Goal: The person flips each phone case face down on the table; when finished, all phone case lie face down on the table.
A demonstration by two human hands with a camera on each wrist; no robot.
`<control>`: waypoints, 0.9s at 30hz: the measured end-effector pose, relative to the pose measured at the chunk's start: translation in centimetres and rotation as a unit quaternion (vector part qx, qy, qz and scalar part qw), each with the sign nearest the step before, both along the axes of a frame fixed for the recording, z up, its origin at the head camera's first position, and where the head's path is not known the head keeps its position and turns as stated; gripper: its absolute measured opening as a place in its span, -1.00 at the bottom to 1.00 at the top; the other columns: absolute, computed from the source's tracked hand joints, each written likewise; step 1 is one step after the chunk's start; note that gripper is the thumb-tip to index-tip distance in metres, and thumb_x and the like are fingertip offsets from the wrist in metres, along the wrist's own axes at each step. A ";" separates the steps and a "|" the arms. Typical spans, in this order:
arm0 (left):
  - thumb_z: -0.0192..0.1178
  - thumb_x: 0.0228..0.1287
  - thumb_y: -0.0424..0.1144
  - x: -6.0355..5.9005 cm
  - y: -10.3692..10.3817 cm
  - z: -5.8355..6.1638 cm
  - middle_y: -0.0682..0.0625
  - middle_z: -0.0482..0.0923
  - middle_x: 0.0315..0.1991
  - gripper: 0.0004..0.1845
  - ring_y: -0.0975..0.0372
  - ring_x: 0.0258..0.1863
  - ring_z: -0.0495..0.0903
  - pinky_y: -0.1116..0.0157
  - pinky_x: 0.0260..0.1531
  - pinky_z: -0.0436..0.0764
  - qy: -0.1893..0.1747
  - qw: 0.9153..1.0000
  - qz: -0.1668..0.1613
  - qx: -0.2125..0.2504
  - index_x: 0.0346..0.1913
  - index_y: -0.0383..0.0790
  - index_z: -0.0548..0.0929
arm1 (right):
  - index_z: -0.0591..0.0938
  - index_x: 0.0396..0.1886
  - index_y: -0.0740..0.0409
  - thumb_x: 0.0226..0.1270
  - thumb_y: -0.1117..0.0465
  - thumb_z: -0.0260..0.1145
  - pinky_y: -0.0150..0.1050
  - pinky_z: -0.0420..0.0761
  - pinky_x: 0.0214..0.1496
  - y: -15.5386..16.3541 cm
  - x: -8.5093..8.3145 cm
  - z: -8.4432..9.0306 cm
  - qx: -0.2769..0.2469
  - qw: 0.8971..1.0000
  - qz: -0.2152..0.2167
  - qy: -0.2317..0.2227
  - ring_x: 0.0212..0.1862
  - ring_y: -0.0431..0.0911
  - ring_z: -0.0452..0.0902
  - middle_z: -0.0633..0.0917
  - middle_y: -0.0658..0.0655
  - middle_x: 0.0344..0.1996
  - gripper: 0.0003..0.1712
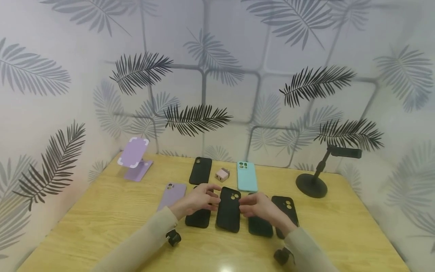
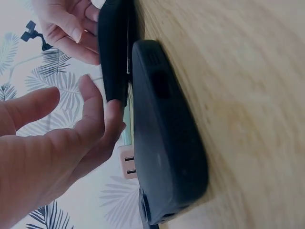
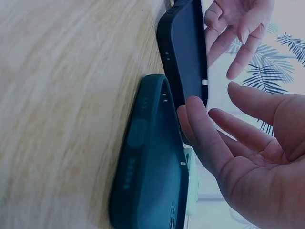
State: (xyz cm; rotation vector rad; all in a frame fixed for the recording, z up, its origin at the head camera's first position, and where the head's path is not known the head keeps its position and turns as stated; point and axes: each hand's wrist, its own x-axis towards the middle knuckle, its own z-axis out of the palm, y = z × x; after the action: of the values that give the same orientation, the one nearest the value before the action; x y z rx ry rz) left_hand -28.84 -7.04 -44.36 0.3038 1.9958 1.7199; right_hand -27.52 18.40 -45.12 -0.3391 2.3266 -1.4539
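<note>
A black phone case (image 1: 228, 215) lies between the two hands, its camera cutouts at the far end. My left hand (image 1: 199, 198) has its fingertips at that case's left edge, thumb lifted away from it in the left wrist view. From the other side, the fingertips of my right hand (image 1: 259, 207) meet the right edge, the thumb apart. Another black case (image 1: 198, 220) lies partly beneath the left hand. Under the right hand is a dark green case (image 3: 155, 148), and to its right a black case (image 1: 289, 207) partly hidden by the wrist.
Further back are a black case (image 1: 200, 172), a pink charger plug (image 1: 222, 174) and a light blue case (image 1: 247, 180). A lavender case (image 1: 174, 194) is left of the hands. A purple phone stand (image 1: 134, 153) stands at left, a black stand (image 1: 312, 185) at right, before a patterned wall.
</note>
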 end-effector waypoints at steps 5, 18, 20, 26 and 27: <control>0.16 0.36 -0.46 0.0 -0.1 0.0 -0.39 0.35 0.27 -0.40 -0.01 0.07 0.57 0.10 -0.03 0.70 -0.017 1.000 0.014 0.020 0.42 -0.33 0.27 | 0.49 0.21 0.51 0.38 0.25 0.29 -0.11 0.72 -0.01 -0.4 0.1 -0.3 -0.022 1.000 0.016 -0.003 -0.01 0.11 0.69 0.58 0.48 0.14 -0.48; 0.21 0.32 -0.45 0.1 0.3 -0.4 -0.35 0.34 0.32 -0.28 0.12 -0.11 0.68 0.01 -0.06 0.70 0.004 0.999 0.032 0.040 0.49 -0.22 0.18 | 0.43 0.29 0.48 0.44 0.12 0.25 -0.05 0.71 0.03 -1.9 0.2 -1.1 -0.073 0.996 0.046 -0.032 0.13 0.14 0.61 0.54 0.43 0.21 -0.39; 0.22 0.32 -0.44 0.1 0.4 -0.3 -0.35 0.31 0.34 -0.26 0.11 -0.10 0.68 0.00 -0.06 0.70 0.004 0.999 0.033 0.043 0.50 -0.20 0.17 | 0.42 0.30 0.48 0.45 0.10 0.25 -0.04 0.70 0.04 -2.0 0.2 -1.2 -0.081 0.995 0.046 -0.036 0.13 0.14 0.61 0.53 0.43 0.22 -0.38; 0.26 0.31 -0.39 0.0 0.7 -0.3 -0.34 0.25 0.39 -0.26 0.04 -0.04 0.67 -0.01 -0.07 0.70 0.000 0.998 0.026 0.050 0.50 -0.06 0.22 | 0.40 0.32 0.47 0.46 0.07 0.24 -0.02 0.65 0.13 -2.4 0.2 -1.4 -0.114 0.991 0.052 -0.050 0.20 0.14 0.56 0.49 0.43 0.26 -0.35; 0.26 0.31 -0.38 0.0 0.8 -0.2 -0.34 0.24 0.40 -0.26 0.02 -0.02 0.66 -0.01 -0.06 0.70 -0.001 0.999 0.022 0.050 0.50 -0.04 0.22 | 0.40 0.33 0.45 0.46 0.05 0.23 -0.02 0.64 0.15 -2.4 0.2 -1.5 -0.118 0.990 0.054 -0.052 0.22 0.14 0.54 0.48 0.42 0.28 -0.34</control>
State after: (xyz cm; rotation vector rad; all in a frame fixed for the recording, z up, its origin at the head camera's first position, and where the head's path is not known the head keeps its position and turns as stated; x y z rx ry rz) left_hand -28.86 -6.26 -44.61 0.2934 1.9336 1.8499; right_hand -27.30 15.98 -46.64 -0.4358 2.0265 -1.6545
